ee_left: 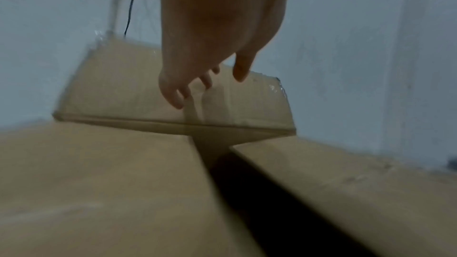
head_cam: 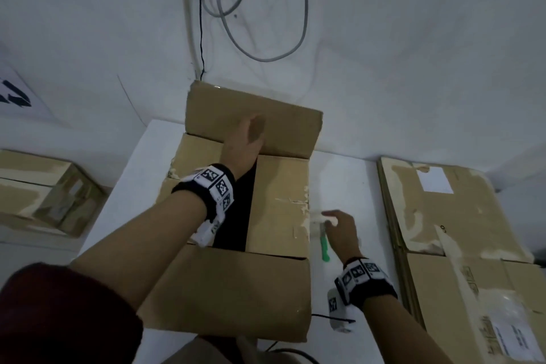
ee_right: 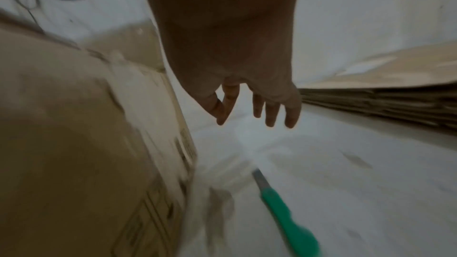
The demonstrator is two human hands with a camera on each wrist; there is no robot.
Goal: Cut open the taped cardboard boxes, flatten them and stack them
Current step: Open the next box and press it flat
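A brown cardboard box (head_cam: 236,289) stands mid-table with its top cut open and a dark gap between the two inner flaps. Its far flap (head_cam: 254,109) (ee_left: 123,85) stands raised. My left hand (head_cam: 252,134) (ee_left: 197,85) reaches over the gap to that flap with its fingers straight; the blur hides whether they touch it. My right hand (head_cam: 336,220) (ee_right: 257,112) hovers beside the box's right wall, fingers loose and holding nothing. A green-handled cutter (head_cam: 325,247) (ee_right: 284,210) lies on the table just below it, blade pointing away from me.
A stack of flattened boxes (head_cam: 461,239) (ee_right: 383,103) lies on the right of the white table (head_cam: 354,186). A taped box (head_cam: 44,192) sits lower at the left. Cables (head_cam: 233,9) hang on the wall behind. A black cord (head_cam: 322,317) runs near the front edge.
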